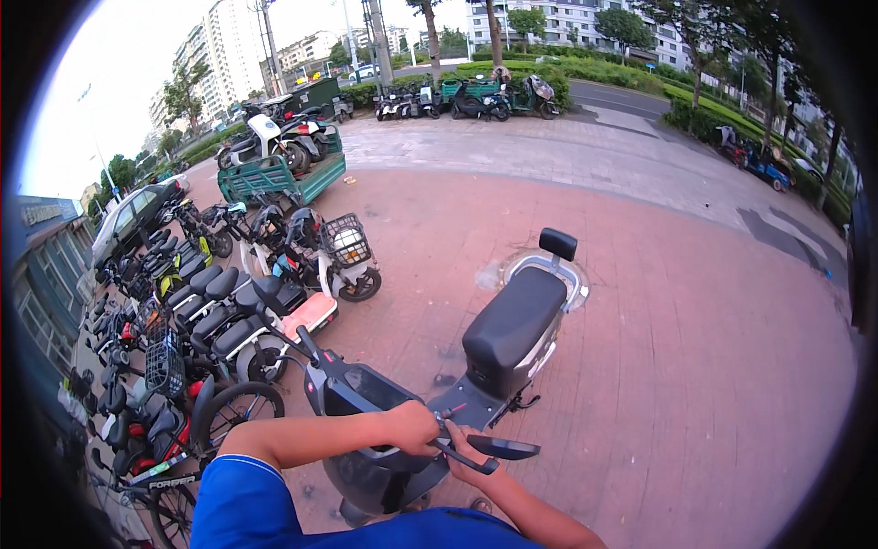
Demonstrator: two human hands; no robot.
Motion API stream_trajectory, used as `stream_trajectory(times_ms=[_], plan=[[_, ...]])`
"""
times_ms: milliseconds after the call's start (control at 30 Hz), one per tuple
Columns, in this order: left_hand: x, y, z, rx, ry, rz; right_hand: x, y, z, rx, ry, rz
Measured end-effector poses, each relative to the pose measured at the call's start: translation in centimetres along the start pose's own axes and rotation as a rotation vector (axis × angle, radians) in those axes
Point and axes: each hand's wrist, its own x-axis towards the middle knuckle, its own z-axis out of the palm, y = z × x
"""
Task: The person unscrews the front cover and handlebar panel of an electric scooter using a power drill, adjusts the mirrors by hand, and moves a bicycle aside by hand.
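A dark grey electric scooter (375, 476) stands in front of me, its front end nearest, with a black padded seat (517, 325) and a small backrest (558, 243) farther off. My left hand (413, 427) reaches across from the left and is closed at the handlebar; what its fingers hold is hidden. Just beside it, my right hand (465, 455) is wrapped round the handlebar (468, 457) near its black grip. A flat black mirror (505, 447) sticks out beside the right hand. A small thin reddish piece (455, 410) shows between the hands, too small to name.
Rows of parked scooters (215, 316) and a bicycle (240, 412) crowd the left side. Behind them stand a green cargo tricycle (315, 177) carrying scooters and a silver car (133, 218). Red paving (658, 348) spreads to the right. More scooters line the far hedge.
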Motion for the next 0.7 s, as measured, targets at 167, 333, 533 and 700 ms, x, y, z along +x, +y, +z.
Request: stream_trajectory(times_ms=[167, 333, 533, 700], plan=[[-1.0, 1.6, 0.2, 0.017, 0.038, -0.105, -0.6, -1.0, -0.2, -0.052, 0.065, -0.068], [-1.5, 2.9, 0.0, -0.051, 0.065, -0.335, -1.1, -0.9, 1.4, -0.06, 0.133, -0.048], [-0.4, 2.5, 0.0, 0.117, 0.091, -0.12, -0.4, 0.7, 2.3, -0.087, 0.049, -0.049], [-0.3, 1.7, 0.2, 0.162, 0.125, 0.129, -1.0, -1.7, 1.5, -0.051, 0.015, 0.052]])
